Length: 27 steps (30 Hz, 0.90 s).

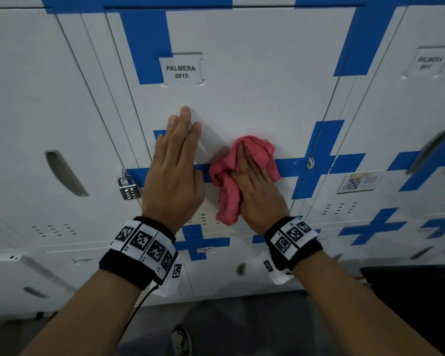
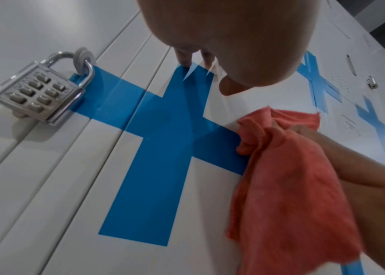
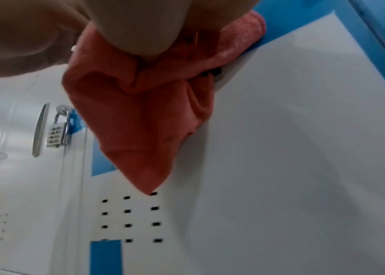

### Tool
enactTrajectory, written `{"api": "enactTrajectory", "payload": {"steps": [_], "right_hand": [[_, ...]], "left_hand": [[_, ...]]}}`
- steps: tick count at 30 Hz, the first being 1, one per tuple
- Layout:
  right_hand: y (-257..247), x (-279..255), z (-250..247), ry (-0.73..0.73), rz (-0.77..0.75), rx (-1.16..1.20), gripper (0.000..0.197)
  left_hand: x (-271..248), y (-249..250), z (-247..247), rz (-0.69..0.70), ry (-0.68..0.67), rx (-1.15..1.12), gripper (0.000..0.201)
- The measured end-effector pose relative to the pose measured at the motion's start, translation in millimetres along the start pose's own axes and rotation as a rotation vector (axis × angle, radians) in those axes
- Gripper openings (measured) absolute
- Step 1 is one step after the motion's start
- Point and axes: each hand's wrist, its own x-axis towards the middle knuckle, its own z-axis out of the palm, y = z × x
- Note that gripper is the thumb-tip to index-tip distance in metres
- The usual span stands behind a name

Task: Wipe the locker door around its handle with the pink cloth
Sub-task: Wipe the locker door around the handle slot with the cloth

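Note:
The white locker door (image 1: 254, 80), labelled PALMERA 0015 and crossed with blue tape, fills the head view. My left hand (image 1: 176, 150) lies flat on the door, fingers straight, left of the pink cloth (image 1: 244, 163). My right hand (image 1: 256, 178) presses the bunched cloth against the door over the horizontal tape strip; its fingers lie straight on top and its thumb is tucked into a fold. A loose tail of the cloth (image 3: 139, 130) hangs down. The handle is almost wholly hidden; only a dark slot (image 3: 213, 71) peeks from under the cloth in the right wrist view.
A silver combination padlock (image 1: 129, 188) hangs on the hasp at the door's left edge. The neighbouring locker has a recessed handle (image 1: 64, 173). Vent slots (image 3: 129, 217) sit below the cloth. A small hasp (image 1: 310, 162) is on the right edge. A dark object (image 1: 409, 291) stands at lower right.

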Motion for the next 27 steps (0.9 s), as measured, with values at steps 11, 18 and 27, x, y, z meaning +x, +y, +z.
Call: {"api": "enactTrajectory", "payload": {"steps": [11,18,27], "right_hand": [[-32,-33,2,0.116,0.199,0.452,0.054],[-25,-26,8,0.185,0.317,0.411,0.042],[-33,-22,32,0.188,0.358,0.362,0.036]], "left_hand": [[-2,-3,3,0.018,0.011,0.022,0.061],[-3,5,9,-0.026,0.037,0.014,0.065],[-3,4,8,-0.024,0.023,0.017,0.064]]}}
